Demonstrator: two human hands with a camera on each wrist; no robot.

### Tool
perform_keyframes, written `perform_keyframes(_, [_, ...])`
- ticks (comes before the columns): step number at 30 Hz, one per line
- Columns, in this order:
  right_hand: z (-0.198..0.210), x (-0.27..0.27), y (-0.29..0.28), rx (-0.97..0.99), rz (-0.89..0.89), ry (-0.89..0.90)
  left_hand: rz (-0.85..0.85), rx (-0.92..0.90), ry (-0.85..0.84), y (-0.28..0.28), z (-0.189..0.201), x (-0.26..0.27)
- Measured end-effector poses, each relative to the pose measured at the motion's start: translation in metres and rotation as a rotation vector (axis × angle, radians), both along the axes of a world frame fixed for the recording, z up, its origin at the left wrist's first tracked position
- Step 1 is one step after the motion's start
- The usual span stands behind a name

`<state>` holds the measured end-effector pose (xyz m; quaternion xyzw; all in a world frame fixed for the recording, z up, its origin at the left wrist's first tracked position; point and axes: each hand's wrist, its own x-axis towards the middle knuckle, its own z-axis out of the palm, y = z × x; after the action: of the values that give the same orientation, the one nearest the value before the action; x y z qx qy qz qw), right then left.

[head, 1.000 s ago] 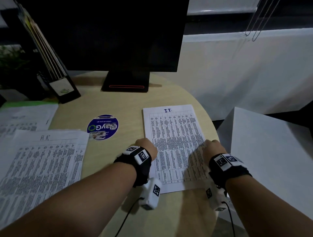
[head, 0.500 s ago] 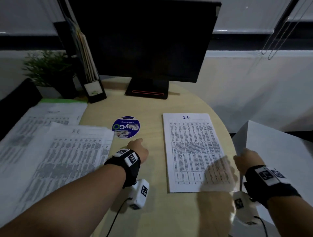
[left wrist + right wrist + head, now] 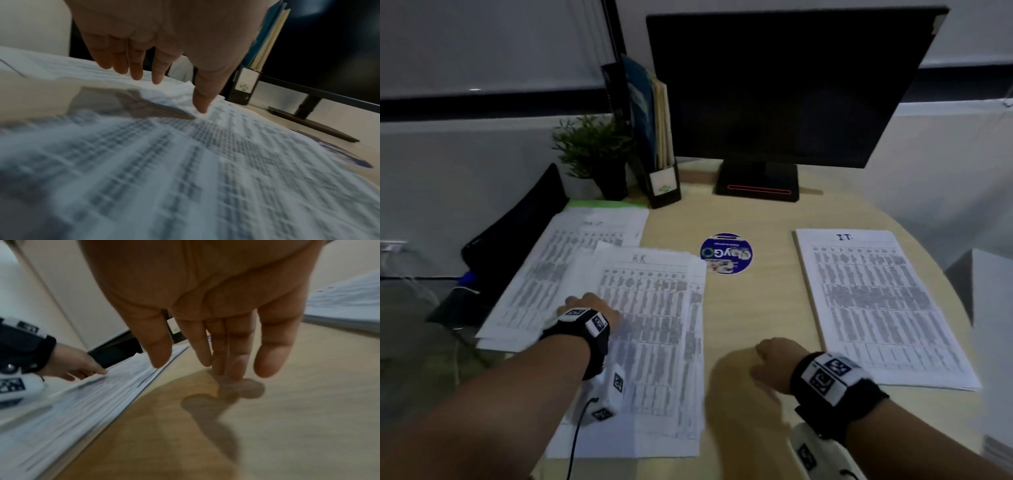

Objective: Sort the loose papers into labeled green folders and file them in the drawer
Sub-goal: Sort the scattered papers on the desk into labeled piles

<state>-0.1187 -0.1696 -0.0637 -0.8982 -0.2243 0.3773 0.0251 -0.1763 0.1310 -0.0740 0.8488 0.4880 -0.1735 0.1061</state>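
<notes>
**Hands over the HR stack**

I see the HR stack [image 3: 650,329], printed tables loosely fanned, lying left of the round sticker [image 3: 726,253]. My left hand [image 3: 589,305] rests on it, fingers straight, thumb touching paper. My right hand [image 3: 774,363] hovers right of the stack, fingers loose, holding nothing. The IT stack [image 3: 876,305] lies beyond the sticker; monitor [image 3: 784,85] behind.

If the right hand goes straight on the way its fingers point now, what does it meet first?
Probably the bare wooden desk: the right hand points down at it, fingertips just above their shadow. The HR paper stack lies beside that line, though depth is uncertain.
</notes>
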Motion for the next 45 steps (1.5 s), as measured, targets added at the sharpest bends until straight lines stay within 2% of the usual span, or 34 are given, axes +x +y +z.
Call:
perform_keyframes(5, [-0.012,-0.022,0.05,-0.022,-0.041,-0.009,-0.034,-0.068,0.105,0.062,0.006,-0.029])
perform_keyframes(9, [-0.01,-0.026,0.089,-0.01,-0.137,0.005,-0.076,-0.141,0.053,0.075,0.004,-0.03])
perform_keyframes(14, [-0.009,-0.026,0.126,0.049,-0.359,0.002,-0.092,-0.134,0.033,0.087,-0.002,-0.028])
perform_keyframes(18, [-0.006,-0.024,0.147,0.115,-0.484,0.059,-0.112,-0.26,-0.029,0.094,0.0,-0.027])
perform_keyframes(20, [-0.003,-0.025,0.152,0.195,-0.537,0.09,-0.116,-0.315,-0.057,0.091,-0.001,-0.026])
perform_keyframes(25, [-0.015,-0.026,0.152,0.203,-0.642,0.127,-0.188,-0.355,-0.191,0.06,0.001,-0.026])
perform_keyframes(29, [-0.026,-0.018,0.132,0.046,-0.635,-0.009,-0.305,-0.437,-0.309,0.028,0.008,-0.023])
perform_keyframes(31, [-0.039,-0.01,0.11,0.066,-0.683,-0.041,-0.39,-0.489,-0.362,0.013,0.017,-0.023])
perform_keyframes(33, [-0.036,-0.009,0.091,0.191,-0.809,-0.033,-0.468,-0.567,-0.446,-0.002,0.026,-0.025])
perform_keyframes(35, [-0.025,-0.011,0.075,0.399,-1.057,0.01,-0.508,-0.657,-0.541,-0.012,0.032,-0.026])
perform_keyframes(37, [-0.02,-0.012,0.053,0.599,-1.256,0.071,-0.474,-0.79,-0.624,-0.017,0.039,-0.026])
perform_keyframes(38, [-0.014,-0.013,0.044,0.71,-1.299,0.105,-0.438,-0.861,-0.664,-0.018,0.044,-0.027])
perform_keyframes(42, [0.021,-0.018,0.028,1.162,-1.238,0.318,-0.352,-0.975,-0.789,-0.019,0.063,-0.025])
perform_keyframes(45, [0.05,-0.022,0.029,1.319,-1.128,0.221,-0.38,-0.981,-0.889,-0.022,0.074,-0.024])
